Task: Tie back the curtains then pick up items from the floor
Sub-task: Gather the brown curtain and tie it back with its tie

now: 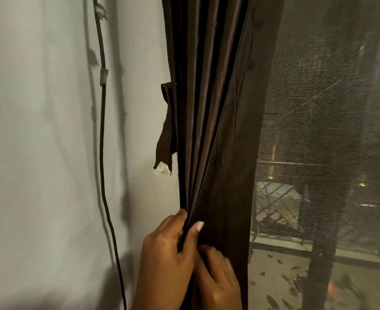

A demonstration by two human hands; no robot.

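A dark brown curtain (211,108) hangs gathered in folds at the left side of a window. My left hand (166,249) grips the bunched folds low down, thumb across the front of the cloth. Just below and to the right, my right hand (218,280) presses its fingers into the same folds. A brown tie-back strap (165,130) hangs loose from the wall just left of the curtain, with a white tag at its lower end. No floor items are in view.
A grey wall (39,153) fills the left, with a black cable (103,130) running down it. To the right a sheer dark net curtain (318,130) covers the window, with a railing and ground outside seen through it.
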